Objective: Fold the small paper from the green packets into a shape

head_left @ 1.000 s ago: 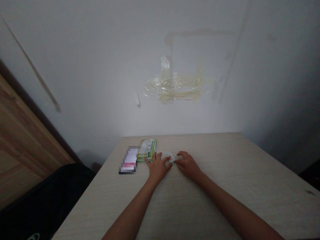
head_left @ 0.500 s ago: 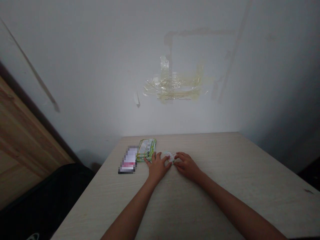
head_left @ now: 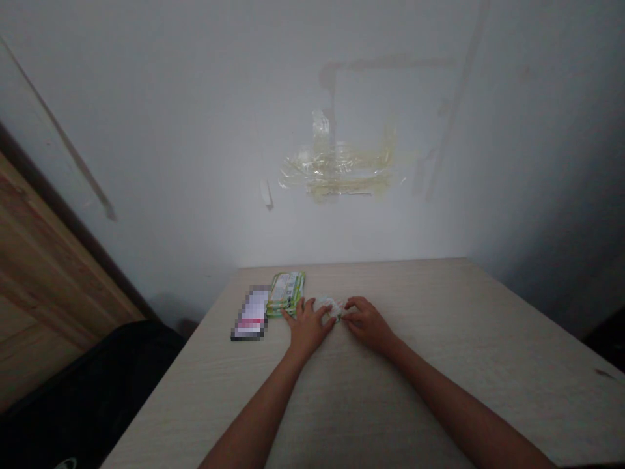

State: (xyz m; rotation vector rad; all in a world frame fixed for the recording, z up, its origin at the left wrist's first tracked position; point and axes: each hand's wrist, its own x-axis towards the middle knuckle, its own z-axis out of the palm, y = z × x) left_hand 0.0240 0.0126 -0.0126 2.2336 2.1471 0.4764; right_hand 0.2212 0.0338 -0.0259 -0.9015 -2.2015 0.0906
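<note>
Both my hands rest on a pale wooden table point(head_left: 439, 365), meeting over a small white and green packet point(head_left: 329, 306). My left hand point(head_left: 306, 324) lies on the packet's left side with its fingers spread and the thumb pressing on it. My right hand point(head_left: 367, 320) pinches the packet's right edge with curled fingers. A stack of green and white packets point(head_left: 287, 291) lies just left of my left hand, near the table's far edge.
A blurred white and pink flat object point(head_left: 252, 313) lies left of the stack. A white wall with old tape marks point(head_left: 342, 166) stands behind the table. A wooden panel point(head_left: 34, 286) and a black bag or seat point(head_left: 92, 397) are at the left.
My right hand's fingers shifted a little on the packet's right edge. The left hand and the other things stayed in place.
</note>
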